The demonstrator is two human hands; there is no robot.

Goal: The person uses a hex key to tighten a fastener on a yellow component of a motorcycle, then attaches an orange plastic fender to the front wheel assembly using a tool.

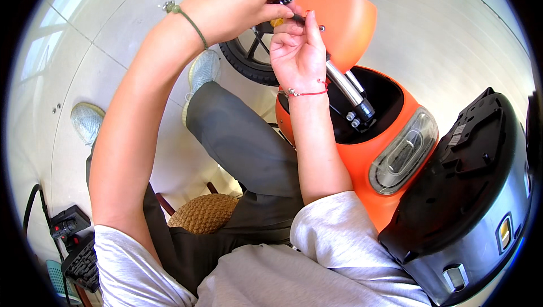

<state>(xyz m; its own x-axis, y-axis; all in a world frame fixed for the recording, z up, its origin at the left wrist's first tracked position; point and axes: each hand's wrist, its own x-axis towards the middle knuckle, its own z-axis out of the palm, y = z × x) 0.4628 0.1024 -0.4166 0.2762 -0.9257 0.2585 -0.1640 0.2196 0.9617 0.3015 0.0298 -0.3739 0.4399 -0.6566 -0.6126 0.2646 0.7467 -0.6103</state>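
At the top, my left hand [243,4] reaches across, its thumb and fingers pinched on a short dark rod-like piece [297,19] whose exact kind I cannot make out. My right hand [300,55] meets it from below, with curled fingers closed on the same piece near its lower end. Right behind my fingertips is an orange fender [345,24], with a small bolt [322,28] showing at its edge. A black spoked wheel [249,61] lies partly behind both hands. Beside my right wrist, a chrome fork tube [344,85] runs between the fender and an orange body shell [362,151].
The shell carries a clear oval headlight [404,151]. A black and silver case [475,216] with latches stands at the right. My legs straddle a woven stool [203,214]. Black electrical devices [70,222] with a cable and a teal basket [58,278] are lower left. Small metal parts [56,108] lie on the floor.
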